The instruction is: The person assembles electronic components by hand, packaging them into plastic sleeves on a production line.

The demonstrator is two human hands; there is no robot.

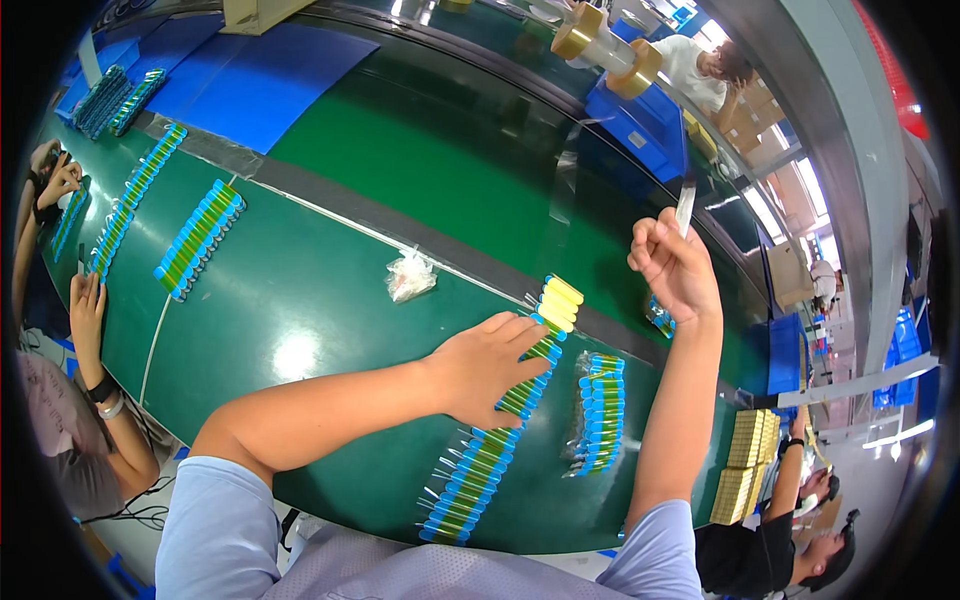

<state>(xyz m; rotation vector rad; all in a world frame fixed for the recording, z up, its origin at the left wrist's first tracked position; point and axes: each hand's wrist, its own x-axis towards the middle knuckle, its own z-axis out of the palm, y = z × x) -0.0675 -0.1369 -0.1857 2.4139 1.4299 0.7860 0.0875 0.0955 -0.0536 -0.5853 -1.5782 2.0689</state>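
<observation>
My left hand [482, 368] lies flat with its fingers spread over a long row of blue-and-green cylindrical parts [468, 488]. Thin metal leads stick out along the row's left side. Beyond my fingertips, several yellow cylindrical pieces [560, 304] sit at the row's far end. My right hand [678, 270] is raised above the belt, thumb and fingers pinching a whitish strip of tape [686, 208] that points upward. Between my forearms, a shorter stack of the same blue-and-green parts [602, 412] rests on the table.
A small clear plastic bag [411, 276] lies at the belt's near edge. Large tape rolls [632, 68] hang at the far right. More rows of parts [200, 238] are at left, near a co-worker's hand [88, 308]. Yellowish stacked blocks [745, 465] stand at right.
</observation>
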